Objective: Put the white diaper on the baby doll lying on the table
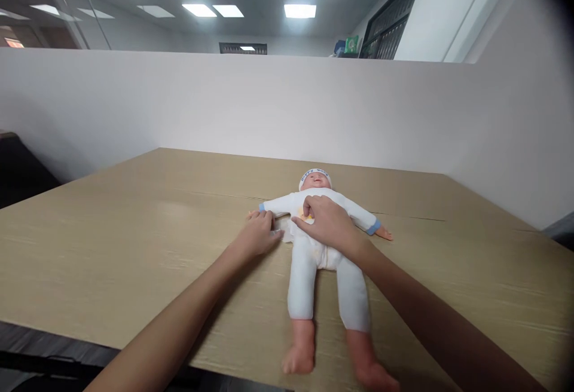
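Observation:
A baby doll (302, 284) lies on its back, head away from me, in a white outfit with blue cuffs and a printed white headband. Around its hips is a white diaper (326, 259), one side flap (286, 230) spread out to the left. My left hand (259, 233) rests by the doll's arm, fingers curled, with the flap's edge between thumb and fingers. Over the doll's belly lies my right hand (329, 221), thumb apart from the bent index finger, nothing visibly held. It covers part of the diaper's front and an orange print.
The doll lies on a wide wood-toned table (134, 248) with a seam across it. A white partition (251, 105) rises behind the far edge. Something dark (22, 171) stands beyond the table's left side.

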A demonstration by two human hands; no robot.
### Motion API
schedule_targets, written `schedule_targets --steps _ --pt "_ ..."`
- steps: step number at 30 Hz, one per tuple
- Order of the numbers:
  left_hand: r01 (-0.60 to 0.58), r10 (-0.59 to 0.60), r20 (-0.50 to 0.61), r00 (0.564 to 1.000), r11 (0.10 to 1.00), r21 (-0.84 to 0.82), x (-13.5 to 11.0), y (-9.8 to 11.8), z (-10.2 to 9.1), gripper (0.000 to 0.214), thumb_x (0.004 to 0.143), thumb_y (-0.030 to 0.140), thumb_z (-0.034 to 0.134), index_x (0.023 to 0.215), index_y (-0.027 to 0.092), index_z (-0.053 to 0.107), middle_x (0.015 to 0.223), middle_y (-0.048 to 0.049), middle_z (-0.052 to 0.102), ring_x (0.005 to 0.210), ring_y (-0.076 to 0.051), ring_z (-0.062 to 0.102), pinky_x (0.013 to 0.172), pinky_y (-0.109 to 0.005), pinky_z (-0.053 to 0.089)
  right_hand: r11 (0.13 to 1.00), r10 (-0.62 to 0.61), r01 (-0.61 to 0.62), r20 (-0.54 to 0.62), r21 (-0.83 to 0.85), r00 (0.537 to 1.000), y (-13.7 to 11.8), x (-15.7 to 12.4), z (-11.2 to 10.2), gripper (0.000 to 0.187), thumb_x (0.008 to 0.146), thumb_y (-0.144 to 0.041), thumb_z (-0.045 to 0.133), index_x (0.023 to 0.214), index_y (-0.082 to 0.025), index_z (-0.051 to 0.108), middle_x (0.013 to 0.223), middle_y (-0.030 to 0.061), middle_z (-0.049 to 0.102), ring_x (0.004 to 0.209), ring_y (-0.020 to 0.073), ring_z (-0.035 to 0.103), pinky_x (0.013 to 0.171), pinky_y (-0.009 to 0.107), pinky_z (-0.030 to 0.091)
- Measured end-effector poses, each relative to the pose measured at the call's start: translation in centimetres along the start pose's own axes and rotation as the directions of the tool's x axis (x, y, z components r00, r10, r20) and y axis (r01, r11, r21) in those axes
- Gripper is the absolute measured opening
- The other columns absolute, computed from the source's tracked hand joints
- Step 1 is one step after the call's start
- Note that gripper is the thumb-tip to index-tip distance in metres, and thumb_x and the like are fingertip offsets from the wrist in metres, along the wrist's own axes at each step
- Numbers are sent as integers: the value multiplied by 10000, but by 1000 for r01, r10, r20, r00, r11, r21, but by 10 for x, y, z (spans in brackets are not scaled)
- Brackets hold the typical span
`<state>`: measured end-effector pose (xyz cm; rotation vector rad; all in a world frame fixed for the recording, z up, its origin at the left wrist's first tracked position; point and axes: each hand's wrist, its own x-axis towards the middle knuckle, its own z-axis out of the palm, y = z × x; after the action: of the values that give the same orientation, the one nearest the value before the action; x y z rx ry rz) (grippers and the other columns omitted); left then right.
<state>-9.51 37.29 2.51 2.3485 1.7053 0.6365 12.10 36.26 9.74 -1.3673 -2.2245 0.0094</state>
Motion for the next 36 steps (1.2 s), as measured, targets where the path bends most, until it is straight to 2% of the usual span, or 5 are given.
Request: schedule_targets --steps 7,13,25,30,36 --pt "125 -105 109 988 974 -187 6 -7 -7 232 811 348 622 647 218 521 715 -43 609 774 -241 584 701 -333 401 995 62 -61 15 -78 998 4 3 18 294 842 -393 747 799 -239 500 850 8 662 861 223 570 639 307 297" --pt "172 -95 174 980 847 -504 13 0 -34 457 856 570 511 592 220 383 592 49 363 575 -117 348 585 -273 276 995 88 -86 34 -40 996 6 3 17 302 828 -393 749 792 -238 493 857 2 653 848 217 555 642 306 287" --pt "21 30 58 998 697 -717 31 53 -22 508 881 622 574 622 190 503 651 17 504 639 -134 430 613 -275 317 995 -12 8 46 103 999 14 1 14 272 867 -432 689 765 -233 534 833 9 658 829 204 566 675 308 332" --pt "-122 115 -57 992 710 -694 33 58 -7 441 996 546 468 725 200 512 728 13 501 721 -161 451 679 -295 362 973 -2 -16 77 231 997 26 4 7 240 877 -347 642 727 -232 494 706 -46 589 672 144 528 626 284 323" --pt "-369 296 -222 929 692 -621 24 50 5 357 1092 436 337 1006 199 590 924 -41 613 861 -198 549 826 -340 436 980 -20 11 47 201 999 30 5 5 337 954 -346 556 674 -229 408 648 -47 511 626 138 442 604 298 266"
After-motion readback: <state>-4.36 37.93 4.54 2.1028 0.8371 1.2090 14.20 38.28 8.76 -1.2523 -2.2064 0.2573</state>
